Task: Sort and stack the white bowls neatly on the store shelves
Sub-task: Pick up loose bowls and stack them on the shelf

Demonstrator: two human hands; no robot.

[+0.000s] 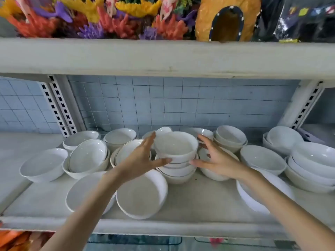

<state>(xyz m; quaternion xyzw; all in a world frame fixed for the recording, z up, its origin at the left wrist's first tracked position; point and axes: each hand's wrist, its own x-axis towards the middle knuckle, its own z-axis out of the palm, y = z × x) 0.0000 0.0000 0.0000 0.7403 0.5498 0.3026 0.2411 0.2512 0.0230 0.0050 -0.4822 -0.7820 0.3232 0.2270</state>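
We are holding our left hand [143, 158] and right hand [216, 160] apart, one on each side of the top bowl [175, 144], fingers straight and spread. The thumbs are lying against its lower wall, though we cannot quite tell whether the fingers are really touching it. That bowl is sitting on a short stack [178, 172] at the middle of the shelf [199, 198], with loose white bowls [141, 194] and other piles [230, 138] crowding around it, some leaning.
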